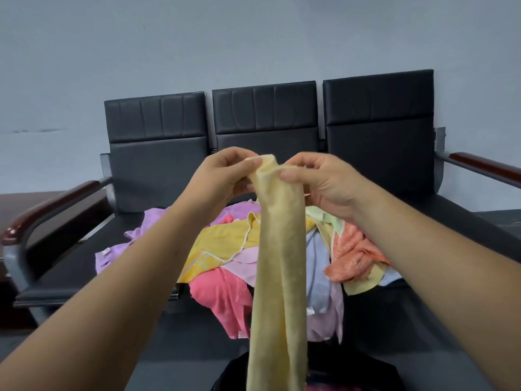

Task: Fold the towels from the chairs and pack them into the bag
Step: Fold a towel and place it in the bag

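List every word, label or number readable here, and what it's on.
No readable text anywhere in this view.
White tag on the purple towel: too small and blurred to read.
Second tag on the pale blue towel: too small to read.
Held towel and chairs: no print shows.

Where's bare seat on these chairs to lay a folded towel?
Left black chair seat: bare between the wood-topped armrest and the lilac towel. Right black chair seat: bare strip beyond the orange towel, partly hidden by the right forearm. The middle is crowded: heap of coloured towels spilling over the front edge.
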Demonstrator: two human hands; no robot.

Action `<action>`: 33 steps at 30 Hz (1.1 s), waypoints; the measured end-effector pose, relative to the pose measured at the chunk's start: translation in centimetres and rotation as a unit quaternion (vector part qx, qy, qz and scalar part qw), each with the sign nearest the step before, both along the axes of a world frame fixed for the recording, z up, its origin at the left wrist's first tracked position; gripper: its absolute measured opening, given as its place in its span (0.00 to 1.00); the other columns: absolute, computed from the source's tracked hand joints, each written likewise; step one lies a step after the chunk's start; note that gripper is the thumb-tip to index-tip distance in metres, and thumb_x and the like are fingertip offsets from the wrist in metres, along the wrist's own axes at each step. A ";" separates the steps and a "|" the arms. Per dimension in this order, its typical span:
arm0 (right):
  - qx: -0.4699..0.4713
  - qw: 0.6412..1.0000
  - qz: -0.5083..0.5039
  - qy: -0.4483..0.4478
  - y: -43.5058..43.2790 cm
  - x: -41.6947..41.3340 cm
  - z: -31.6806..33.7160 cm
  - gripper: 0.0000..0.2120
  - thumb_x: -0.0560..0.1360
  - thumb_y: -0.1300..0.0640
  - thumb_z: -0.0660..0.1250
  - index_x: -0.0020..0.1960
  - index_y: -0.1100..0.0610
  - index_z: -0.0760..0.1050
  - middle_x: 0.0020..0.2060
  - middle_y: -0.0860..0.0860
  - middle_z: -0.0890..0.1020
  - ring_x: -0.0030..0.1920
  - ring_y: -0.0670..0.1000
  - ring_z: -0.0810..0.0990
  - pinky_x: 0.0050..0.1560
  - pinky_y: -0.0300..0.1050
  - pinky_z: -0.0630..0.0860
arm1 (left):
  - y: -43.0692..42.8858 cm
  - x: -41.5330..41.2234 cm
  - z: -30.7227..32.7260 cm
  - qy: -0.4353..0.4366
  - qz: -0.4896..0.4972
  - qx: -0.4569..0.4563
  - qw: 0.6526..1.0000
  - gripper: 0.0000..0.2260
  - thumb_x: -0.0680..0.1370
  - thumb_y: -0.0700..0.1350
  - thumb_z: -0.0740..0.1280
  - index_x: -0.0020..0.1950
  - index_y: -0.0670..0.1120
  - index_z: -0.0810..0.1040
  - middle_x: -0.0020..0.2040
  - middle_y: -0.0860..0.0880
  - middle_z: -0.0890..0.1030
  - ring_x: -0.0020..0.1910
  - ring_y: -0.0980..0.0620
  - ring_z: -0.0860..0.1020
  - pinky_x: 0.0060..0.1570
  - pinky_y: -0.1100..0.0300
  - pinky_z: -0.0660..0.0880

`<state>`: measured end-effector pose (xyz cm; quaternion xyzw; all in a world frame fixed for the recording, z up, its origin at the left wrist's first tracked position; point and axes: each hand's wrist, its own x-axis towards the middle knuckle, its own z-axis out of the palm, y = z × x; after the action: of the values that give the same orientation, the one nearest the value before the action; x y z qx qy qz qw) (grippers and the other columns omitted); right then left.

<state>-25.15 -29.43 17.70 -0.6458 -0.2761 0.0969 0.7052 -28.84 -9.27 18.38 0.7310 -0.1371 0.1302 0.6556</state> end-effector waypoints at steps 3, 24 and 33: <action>0.097 0.994 -0.017 0.044 -0.7 0.9 0.5 0.05 0.71 0.61 0.73 0.46 0.57 0.78 0.39 0.53 0.83 0.37 0.52 0.81 0.38 0.47 0.79 | 0.5 0.2 -3.7 0.079 -0.084 -0.012 0.993 0.18 0.77 0.44 0.73 0.63 0.36 0.77 0.52 0.41 0.83 0.51 0.43 0.81 0.55 0.52 0.79; 0.038 0.931 -0.047 0.360 -1.8 4.5 -11.8 0.19 0.81 0.49 0.65 0.60 0.64 0.77 0.42 0.57 0.85 0.43 0.54 0.84 0.49 0.50 0.80 | -0.7 1.8 -13.1 0.185 -0.126 -0.345 0.911 0.21 0.82 0.47 0.64 0.72 0.37 0.73 0.62 0.39 0.82 0.60 0.43 0.82 0.57 0.48 0.81; -0.047 0.912 0.122 0.389 -3.1 4.4 -16.2 0.28 0.61 0.55 0.86 0.57 0.63 0.84 0.54 0.59 0.82 0.54 0.56 0.82 0.60 0.54 0.79 | 0.7 3.5 -13.3 0.181 -0.099 -0.347 0.915 0.12 0.83 0.42 0.62 0.63 0.40 0.78 0.54 0.43 0.85 0.53 0.46 0.84 0.56 0.50 0.80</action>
<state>-20.79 -32.58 1.52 -0.5507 -0.0516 0.4392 0.7080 -25.38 -8.55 5.10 0.4518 -0.0338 -0.0303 0.8910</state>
